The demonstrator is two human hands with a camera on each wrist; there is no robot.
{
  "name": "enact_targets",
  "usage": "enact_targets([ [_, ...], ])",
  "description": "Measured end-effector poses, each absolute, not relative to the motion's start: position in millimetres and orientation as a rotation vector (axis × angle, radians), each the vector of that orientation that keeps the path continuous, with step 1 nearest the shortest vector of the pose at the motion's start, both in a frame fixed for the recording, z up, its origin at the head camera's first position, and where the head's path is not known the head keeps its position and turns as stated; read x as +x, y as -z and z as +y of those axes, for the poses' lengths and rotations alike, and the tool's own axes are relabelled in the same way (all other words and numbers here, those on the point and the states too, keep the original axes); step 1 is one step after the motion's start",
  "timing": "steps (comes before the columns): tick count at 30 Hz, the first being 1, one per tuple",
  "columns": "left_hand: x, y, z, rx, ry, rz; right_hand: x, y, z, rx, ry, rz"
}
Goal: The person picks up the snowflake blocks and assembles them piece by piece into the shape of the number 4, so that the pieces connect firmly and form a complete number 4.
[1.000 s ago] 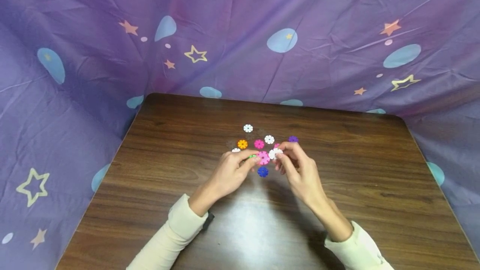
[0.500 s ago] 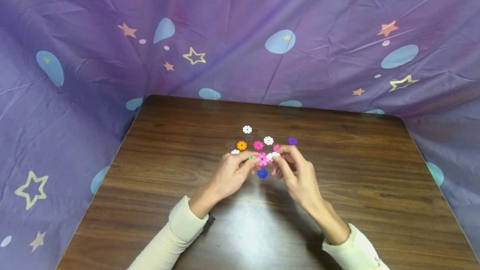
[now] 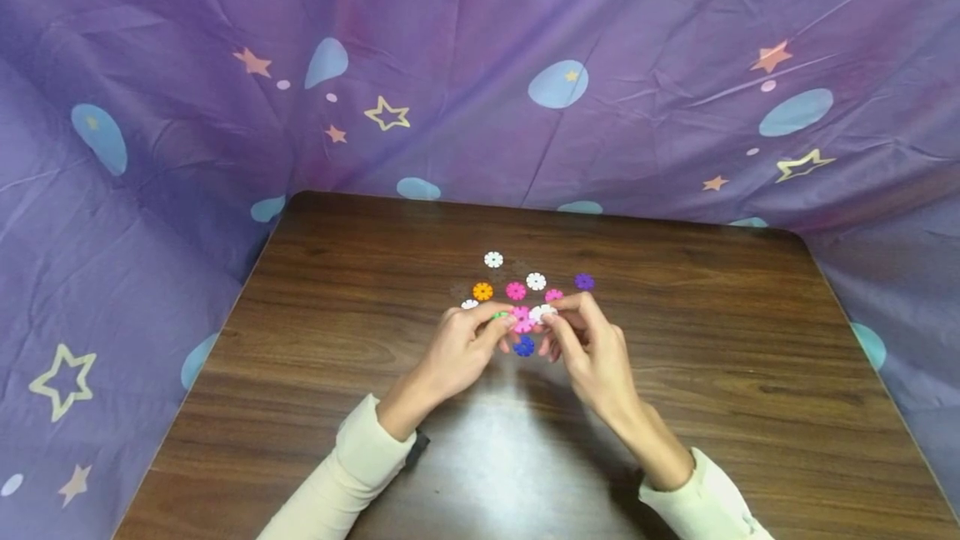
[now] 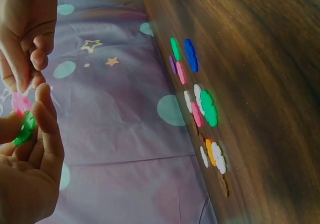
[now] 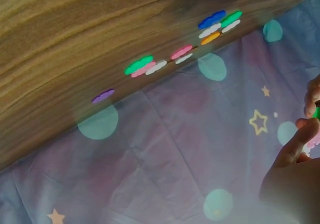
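Above the table, both hands meet over a small chain of notched plastic discs. My left hand pinches the green disc between thumb and fingers; in the left wrist view that green disc is joined to the pink disc. At the other side, my right hand pinches a white disc, which meets the edge of the pink disc. Fingertips partly cover the green and white pieces. The right wrist view catches only part of the right hand at its edge.
Loose discs lie flat on the brown wooden table beyond and below the hands: blue, orange, white, pink and purple. Green ones show in the wrist views. A purple patterned cloth hangs behind.
The right hand has moved slightly left, bringing the white disc from beside the pink disc to overlap its edge. The left hand keeps its hold on the green disc.
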State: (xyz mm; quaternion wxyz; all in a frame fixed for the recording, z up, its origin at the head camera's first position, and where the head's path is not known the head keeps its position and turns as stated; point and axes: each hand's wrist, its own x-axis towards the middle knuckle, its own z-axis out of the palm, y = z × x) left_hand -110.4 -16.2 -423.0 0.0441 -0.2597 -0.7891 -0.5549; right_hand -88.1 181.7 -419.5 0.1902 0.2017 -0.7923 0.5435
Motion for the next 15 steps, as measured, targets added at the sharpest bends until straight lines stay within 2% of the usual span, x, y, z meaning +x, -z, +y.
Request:
enact_targets([
  [15,-109.4,421.4,-15.3,-0.779,1.818,-2.432,-90.6,418.2,183.2,0.606,-1.493,-2.254],
])
